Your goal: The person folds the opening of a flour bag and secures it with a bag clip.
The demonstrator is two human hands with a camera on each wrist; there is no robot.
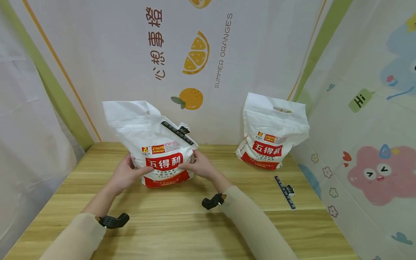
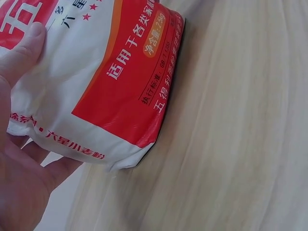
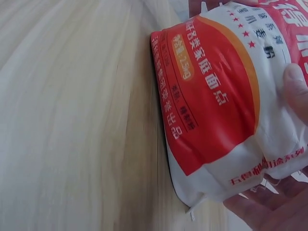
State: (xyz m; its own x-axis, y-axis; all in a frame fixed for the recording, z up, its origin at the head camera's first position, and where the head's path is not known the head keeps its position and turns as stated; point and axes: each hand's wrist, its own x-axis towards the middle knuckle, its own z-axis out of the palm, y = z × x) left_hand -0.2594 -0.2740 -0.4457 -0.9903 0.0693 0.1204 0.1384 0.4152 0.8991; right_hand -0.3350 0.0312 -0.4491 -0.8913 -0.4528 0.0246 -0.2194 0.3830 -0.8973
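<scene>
My left hand (image 1: 126,174) and my right hand (image 1: 202,167) hold a white and red flour bag (image 1: 130,134) between them, one at each side. Both thumbs press on its front, while the fingers reach behind the sides. The left wrist view shows the left thumb on the bag's front (image 2: 57,86); the right wrist view shows the right thumb on the printed face (image 3: 211,96). A black and white sealing clip (image 1: 177,132) sits slanted across the bag's upper right corner. The bag's top leans left. Whether its base touches the table is hard to tell.
A second flour bag (image 1: 276,122) with a handle slot stands at the back right of the wooden table (image 1: 169,224). In front of it lies another black clip (image 1: 285,193). Printed curtains (image 1: 123,54) hang behind and at the sides.
</scene>
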